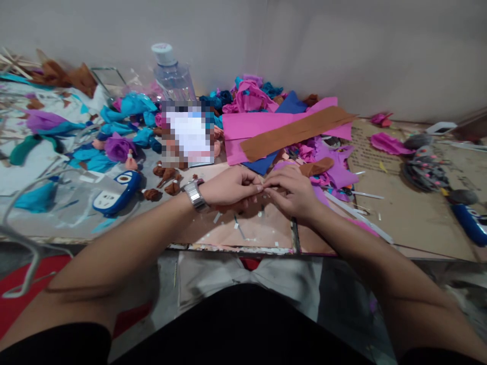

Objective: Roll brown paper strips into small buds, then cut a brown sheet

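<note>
My left hand (236, 186), with a silver watch (195, 195) on its wrist, is closed, thumb and fingers pinched together. My right hand (291, 190) is also closed, its fingertips meeting those of the left over the front of the table. Whatever they pinch is too small and hidden to make out. Just beyond them lie pink crepe paper strips (262, 124) with a brown crepe paper strip (297, 133) across the top. Small brown crumpled paper pieces (171, 187) rest left of the watch.
Behind a blurred-out phone-like object (190, 134) stands a clear bottle (173, 81). A blue tape dispenser (117, 192) lies at left, among blue and purple paper flowers (118, 147). On the right, cardboard (380, 203) bears a grey bundle with pink dots (425, 170). The table edge runs close to my body.
</note>
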The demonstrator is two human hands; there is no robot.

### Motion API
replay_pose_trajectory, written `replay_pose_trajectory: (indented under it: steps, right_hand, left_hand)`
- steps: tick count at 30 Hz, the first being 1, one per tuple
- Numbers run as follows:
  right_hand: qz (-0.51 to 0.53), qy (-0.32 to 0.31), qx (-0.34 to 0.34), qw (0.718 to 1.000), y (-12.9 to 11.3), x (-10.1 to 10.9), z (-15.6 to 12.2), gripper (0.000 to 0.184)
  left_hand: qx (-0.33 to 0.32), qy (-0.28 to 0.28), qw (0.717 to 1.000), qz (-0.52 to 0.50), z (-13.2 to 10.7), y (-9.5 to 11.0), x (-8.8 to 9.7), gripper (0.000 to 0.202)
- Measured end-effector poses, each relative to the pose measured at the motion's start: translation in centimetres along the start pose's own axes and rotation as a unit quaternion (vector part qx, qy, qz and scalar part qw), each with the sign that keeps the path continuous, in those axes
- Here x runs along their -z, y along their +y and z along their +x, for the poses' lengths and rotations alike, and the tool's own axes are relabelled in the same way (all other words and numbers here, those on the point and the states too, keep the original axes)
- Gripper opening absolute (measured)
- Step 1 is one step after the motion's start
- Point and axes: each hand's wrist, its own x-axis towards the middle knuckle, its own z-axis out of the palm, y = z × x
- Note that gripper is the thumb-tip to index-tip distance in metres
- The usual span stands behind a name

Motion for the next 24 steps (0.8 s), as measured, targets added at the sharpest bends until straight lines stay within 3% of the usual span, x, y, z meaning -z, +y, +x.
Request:
replay_pose_trajectory:
  steps: [7, 16, 24]
  right_hand:
    - [-0.01, 0.002, -0.017, 1.0, 0.3, -0.3, -0.1, 0.004]
    - [-0.007, -0.014, -0.023, 1.0, 0.2, 0.0, 0.1, 0.003]
    - [-0.004, -0.023, -0.031, 0.999, 0.1, 0.1, 0.2, 0.002]
  left_hand:
    - [-0.122, 0.103, 0.958, 0.239, 0.2, -0.4, -0.1, 0.024]
    - [-0.17, 0.121, 0.895, 0.395, 0.3, -0.9, -0.6, 0.024]
    - [-0.21, 0.138, 0.852, 0.459, 0.6, -1.2, -0.6, 0.025]
